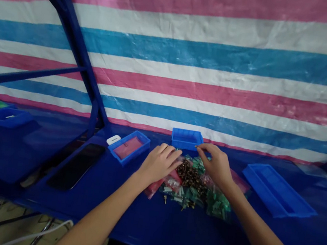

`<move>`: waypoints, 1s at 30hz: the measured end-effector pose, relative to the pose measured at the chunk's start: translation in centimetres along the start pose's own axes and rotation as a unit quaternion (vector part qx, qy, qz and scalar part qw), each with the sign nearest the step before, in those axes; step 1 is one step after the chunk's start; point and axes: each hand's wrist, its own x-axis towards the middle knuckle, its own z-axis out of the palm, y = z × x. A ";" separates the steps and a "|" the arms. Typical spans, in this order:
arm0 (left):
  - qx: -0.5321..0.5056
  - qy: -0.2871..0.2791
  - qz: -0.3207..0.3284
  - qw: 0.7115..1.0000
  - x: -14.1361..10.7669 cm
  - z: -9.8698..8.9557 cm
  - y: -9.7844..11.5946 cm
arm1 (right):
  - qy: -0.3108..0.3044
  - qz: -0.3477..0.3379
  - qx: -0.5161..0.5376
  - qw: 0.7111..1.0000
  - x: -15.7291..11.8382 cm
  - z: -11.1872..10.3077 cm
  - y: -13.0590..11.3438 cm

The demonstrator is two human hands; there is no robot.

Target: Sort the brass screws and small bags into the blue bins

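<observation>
Fingers (174,156) just beside heaped brass fittings (190,176)

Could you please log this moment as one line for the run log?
left hand: beside brass-coloured parts | right hand: near blue plastic tray | green packets

Left hand (159,164), right hand (215,166), perhaps brass fittings (190,176)

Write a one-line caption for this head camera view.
Left hand and right hand reach over a pile of small metal parts near a blue plastic tray.
</observation>
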 end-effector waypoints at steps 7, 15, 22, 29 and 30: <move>0.043 0.003 -0.007 0.999 -0.3 0.4 -0.8 | -0.054 -0.001 -0.115 0.992 4.8 3.7 1.2; 0.034 -0.006 -0.008 0.999 -0.6 0.4 -0.8 | -0.072 -0.013 -0.133 0.988 4.5 5.1 1.0; 0.042 0.000 -0.021 0.999 -0.7 0.8 -0.9 | -0.080 -0.057 -0.123 0.988 -0.5 3.0 1.0; 0.025 0.005 -0.019 0.999 -0.7 1.1 -0.7 | -0.197 -0.078 0.040 0.977 -3.3 1.4 0.4; 0.019 0.005 -0.020 1.000 -0.7 1.2 -0.6 | -0.194 -0.069 0.058 0.977 -3.3 1.2 0.3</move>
